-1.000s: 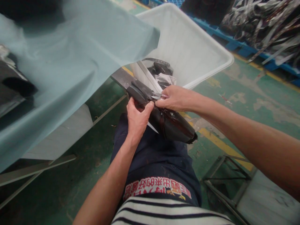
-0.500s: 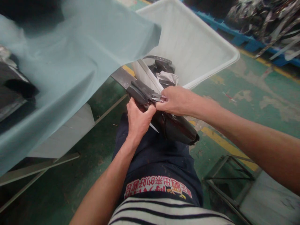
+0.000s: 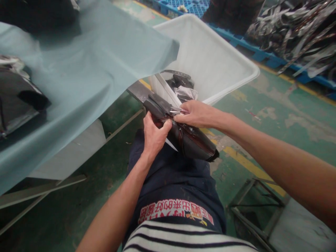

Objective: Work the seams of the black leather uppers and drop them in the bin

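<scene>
A dark glossy leather piece (image 3: 193,140) lies across my knee. My left hand (image 3: 153,134) is closed round its upper end, thumb on top. My right hand (image 3: 194,113) is closed in a pinch on a small metal tool (image 3: 175,111), small scissors or clippers as far as I can tell, held against the top edge of the leather. A pale pointed strip (image 3: 170,144) sticks out under my left hand.
A large white plastic bin (image 3: 223,59) stands just beyond my hands with dark scraps and a belt-like strip (image 3: 181,82) inside. A table draped in light blue cloth (image 3: 78,77) is to the left. A metal frame (image 3: 252,206) stands on the green floor at right. Blue pallets with scrap lie at the back.
Both hands keep their grip on the leather and the tool. The view has shifted slightly; the hands have barely moved.
</scene>
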`<state>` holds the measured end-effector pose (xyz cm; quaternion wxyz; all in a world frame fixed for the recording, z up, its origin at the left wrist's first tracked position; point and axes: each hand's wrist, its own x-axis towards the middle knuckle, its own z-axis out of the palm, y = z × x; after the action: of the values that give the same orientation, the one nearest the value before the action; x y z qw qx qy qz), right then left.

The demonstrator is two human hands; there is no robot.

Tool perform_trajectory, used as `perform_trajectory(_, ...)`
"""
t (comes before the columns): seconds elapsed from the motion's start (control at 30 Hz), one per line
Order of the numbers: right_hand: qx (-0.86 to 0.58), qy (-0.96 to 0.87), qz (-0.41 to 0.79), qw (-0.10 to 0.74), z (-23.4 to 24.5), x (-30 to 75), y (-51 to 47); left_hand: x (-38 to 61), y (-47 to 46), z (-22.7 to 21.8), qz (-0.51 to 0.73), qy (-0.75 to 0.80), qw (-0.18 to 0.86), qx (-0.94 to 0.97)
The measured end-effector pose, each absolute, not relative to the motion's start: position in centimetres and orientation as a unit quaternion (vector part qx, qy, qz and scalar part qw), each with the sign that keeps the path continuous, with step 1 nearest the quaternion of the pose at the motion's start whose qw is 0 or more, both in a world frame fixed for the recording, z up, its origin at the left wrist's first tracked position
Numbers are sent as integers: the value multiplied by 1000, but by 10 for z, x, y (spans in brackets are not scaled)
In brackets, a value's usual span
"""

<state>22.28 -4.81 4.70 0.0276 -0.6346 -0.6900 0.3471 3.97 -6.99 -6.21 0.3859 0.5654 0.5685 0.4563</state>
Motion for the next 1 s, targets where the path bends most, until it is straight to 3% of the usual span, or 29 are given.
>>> perform_trajectory(0.13,-633,-694,341,25,46,222,-52,43,-71,-65,474,566,382,557)
perform_trajectory(0.33,-669,-709,225,-2,42,212,-55,47,-73,-66,478,575,379,545)
perform_trajectory(0.6,-675,-698,231,-60,51,203,-46,46,-72,-67,473,580,380,544)
perform_trajectory(0.77,-624,-714,319,-17,46,217,-42,47,-75,-59,458,597,374,542)
perform_trajectory(1.0,-644,-712,280,11,48,215,-54,51,-79,-50,446,622,367,529)
